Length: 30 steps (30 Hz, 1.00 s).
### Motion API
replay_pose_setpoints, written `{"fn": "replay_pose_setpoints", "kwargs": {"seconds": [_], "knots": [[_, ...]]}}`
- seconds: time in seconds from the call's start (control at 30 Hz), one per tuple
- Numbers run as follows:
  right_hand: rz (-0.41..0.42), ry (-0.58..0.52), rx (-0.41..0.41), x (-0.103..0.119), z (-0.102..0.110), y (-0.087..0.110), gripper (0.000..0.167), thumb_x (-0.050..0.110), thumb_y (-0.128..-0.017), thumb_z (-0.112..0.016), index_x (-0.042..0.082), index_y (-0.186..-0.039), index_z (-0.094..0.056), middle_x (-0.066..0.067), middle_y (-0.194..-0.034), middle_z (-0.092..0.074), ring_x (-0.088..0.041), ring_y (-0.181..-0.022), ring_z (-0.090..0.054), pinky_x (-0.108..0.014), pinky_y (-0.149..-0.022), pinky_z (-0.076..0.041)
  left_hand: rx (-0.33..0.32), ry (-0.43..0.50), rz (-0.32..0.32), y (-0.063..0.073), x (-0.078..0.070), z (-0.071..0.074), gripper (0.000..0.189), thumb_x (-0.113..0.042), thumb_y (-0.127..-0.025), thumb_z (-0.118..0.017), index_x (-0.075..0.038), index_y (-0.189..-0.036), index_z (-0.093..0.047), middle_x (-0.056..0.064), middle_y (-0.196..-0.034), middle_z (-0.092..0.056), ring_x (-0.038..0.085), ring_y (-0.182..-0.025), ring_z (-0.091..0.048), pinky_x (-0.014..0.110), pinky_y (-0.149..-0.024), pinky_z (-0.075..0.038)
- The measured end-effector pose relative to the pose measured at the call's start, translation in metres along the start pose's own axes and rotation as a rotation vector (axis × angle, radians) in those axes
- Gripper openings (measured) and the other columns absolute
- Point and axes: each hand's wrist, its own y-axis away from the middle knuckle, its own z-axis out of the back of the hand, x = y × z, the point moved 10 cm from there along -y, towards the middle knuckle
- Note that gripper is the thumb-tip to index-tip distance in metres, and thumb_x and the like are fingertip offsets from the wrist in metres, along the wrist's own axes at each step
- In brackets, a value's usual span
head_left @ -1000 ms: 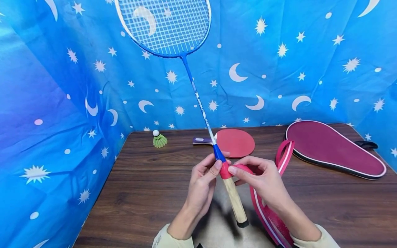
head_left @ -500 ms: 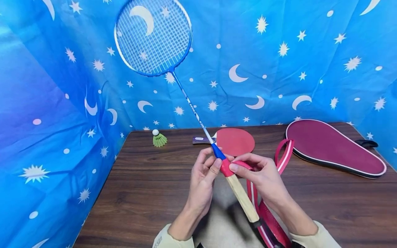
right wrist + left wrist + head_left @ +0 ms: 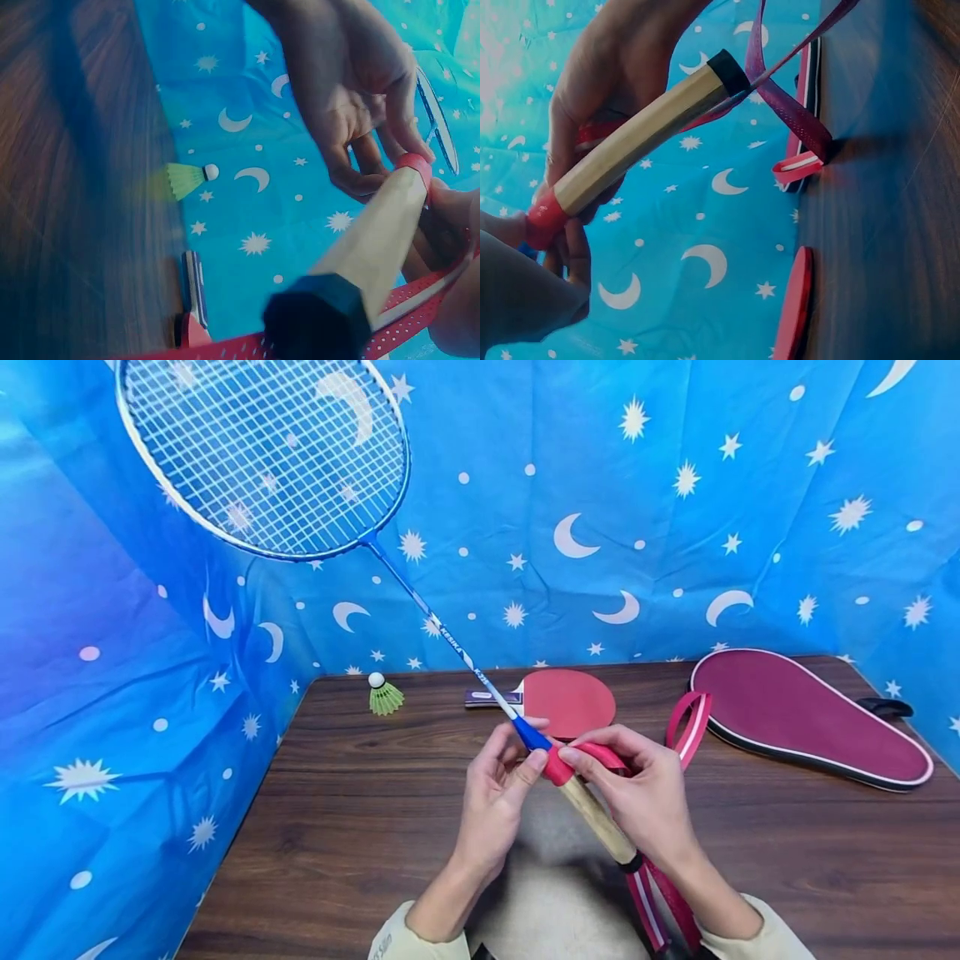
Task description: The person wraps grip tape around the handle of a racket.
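A blue-and-white badminton racket (image 3: 454,645) slants up and left in the head view, held above the table. My left hand (image 3: 487,806) pinches it where the blue cone meets the handle. Red overgrip tape (image 3: 557,768) is wound round the top of the handle. Below it the wooden handle (image 3: 637,142) is bare down to its black end cap (image 3: 727,73). My right hand (image 3: 651,797) pinches the tape between thumb and fingers right at the wound part. From there the perforated tape, with a white strip along its back, trails down in a loop (image 3: 688,727).
On the brown table (image 3: 360,827), a shuttlecock (image 3: 386,696) stands at the back left. A red table tennis bat (image 3: 570,702) lies behind the hands. A maroon bat case (image 3: 802,718) lies at the back right. Blue star-patterned cloth (image 3: 675,527) hangs behind.
The racket has turned about its handle, its head swinging left and down in the head view while the handle's end moved right. Both hands keep their hold at the red tape.
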Motion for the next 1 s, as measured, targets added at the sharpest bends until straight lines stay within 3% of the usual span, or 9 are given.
{"fn": "replay_pose_setpoints", "kwargs": {"seconds": [0.17, 0.27, 0.37, 0.47, 0.53, 0.63, 0.77, 1.0], "knots": [[0.087, 0.01, -0.038, 0.011, 0.004, 0.001, 0.014, 0.007, -0.083, -0.079, 0.013, -0.094, -0.074, 0.0, -0.082, -0.07, -0.015, -0.062, -0.061, -0.022, -0.051, -0.047, -0.013, 0.0, 0.015, 0.001, 0.0, -0.002, 0.041, -0.004, -0.089, -0.071, -0.013, -0.128, -0.06, 0.019, -0.115, -0.063, 0.034, -0.102, -0.063, 0.035, -0.087, -0.054], [0.086, 0.003, -0.014, 0.011, 0.002, 0.001, 0.015, 0.007, -0.083, -0.079, 0.012, -0.096, -0.074, -0.001, -0.083, -0.07, -0.016, -0.063, -0.061, -0.023, -0.052, -0.048, -0.029, 0.028, 0.033, 0.001, 0.003, 0.001, 0.045, -0.001, -0.084, -0.076, -0.012, -0.126, -0.062, 0.018, -0.115, -0.063, 0.035, -0.1, -0.063, 0.037, -0.087, -0.054], [-0.014, -0.005, 0.047, 0.001, -0.002, -0.003, 0.015, 0.015, -0.083, -0.08, 0.013, -0.098, -0.075, -0.001, -0.085, -0.07, -0.019, -0.067, -0.061, -0.026, -0.054, -0.05, -0.04, 0.052, 0.04, 0.001, 0.003, 0.006, 0.044, 0.0, -0.084, -0.075, -0.009, -0.126, -0.063, 0.018, -0.117, -0.063, 0.035, -0.102, -0.062, 0.036, -0.09, -0.053], [-0.189, -0.058, 0.152, -0.017, -0.006, -0.006, 0.022, 0.025, -0.084, -0.079, 0.012, -0.102, -0.075, -0.005, -0.091, -0.071, -0.024, -0.077, -0.063, -0.03, -0.061, -0.053, -0.03, 0.055, 0.014, 0.0, -0.002, 0.007, 0.046, 0.002, -0.085, -0.074, -0.007, -0.128, -0.063, 0.02, -0.115, -0.064, 0.036, -0.104, -0.062, 0.037, -0.092, -0.052], [-0.302, -0.124, 0.233, -0.028, -0.009, -0.006, 0.027, 0.026, -0.086, -0.078, 0.009, -0.106, -0.073, -0.009, -0.095, -0.071, -0.027, -0.084, -0.063, -0.033, -0.068, -0.054, -0.015, 0.046, -0.005, 0.0, -0.005, 0.005, 0.047, 0.003, -0.085, -0.073, -0.007, -0.13, -0.062, 0.02, -0.114, -0.066, 0.036, -0.104, -0.062, 0.036, -0.092, -0.052], [-0.406, -0.228, 0.341, -0.039, -0.013, -0.004, 0.03, 0.022, -0.089, -0.074, 0.001, -0.11, -0.069, -0.014, -0.098, -0.07, -0.029, -0.089, -0.064, -0.037, -0.076, -0.055, 0.012, 0.028, -0.009, 0.0, -0.006, 0.001, 0.048, 0.003, -0.086, -0.072, -0.008, -0.132, -0.061, 0.018, -0.11, -0.067, 0.035, -0.103, -0.063, 0.036, -0.091, -0.052], [-0.437, -0.281, 0.398, -0.046, -0.015, -0.002, 0.026, 0.016, -0.091, -0.071, -0.003, -0.108, -0.067, -0.014, -0.092, -0.07, -0.027, -0.084, -0.066, -0.041, -0.079, -0.056, 0.062, 0.042, 0.023, 0.001, -0.004, -0.004, 0.049, 0.002, -0.089, -0.069, -0.007, -0.135, -0.057, 0.018, -0.111, -0.067, 0.035, -0.104, -0.063, 0.036, -0.092, -0.051], [-0.417, -0.209, 0.346, -0.047, -0.015, 0.0, 0.026, 0.024, -0.089, -0.074, 0.004, -0.105, -0.068, -0.014, -0.091, -0.068, -0.025, -0.079, -0.064, -0.039, -0.071, -0.056, 0.116, 0.067, 0.086, 0.0, 0.007, -0.005, 0.05, 0.0, -0.092, -0.066, -0.008, -0.14, -0.052, 0.019, -0.118, -0.066, 0.034, -0.11, -0.062, 0.034, -0.094, -0.05]]}}
